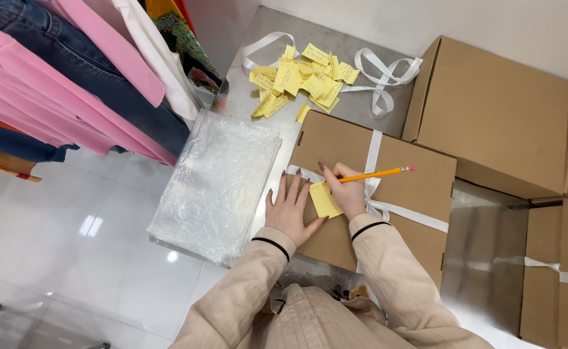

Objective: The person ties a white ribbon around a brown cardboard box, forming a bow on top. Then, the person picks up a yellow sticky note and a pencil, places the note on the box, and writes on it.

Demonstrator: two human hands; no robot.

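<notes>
While right hand (348, 194) grips pencil (377, 173), left hand (290, 210) flat pinning yellow note (324, 200), ribboned box (406, 187), plastic bags (222, 184) beside.

Glossy white tiled floor (71, 245), steel table (484, 252), white wall (490, 26), hanging clothes (71, 84).

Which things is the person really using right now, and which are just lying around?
In use:
right hand holding pencil
left hand steadying yellow note
ribboned box

Lying about:
pile of yellow notes
loose ribbon
plastic bags
hanging clothes
other boxes
</notes>
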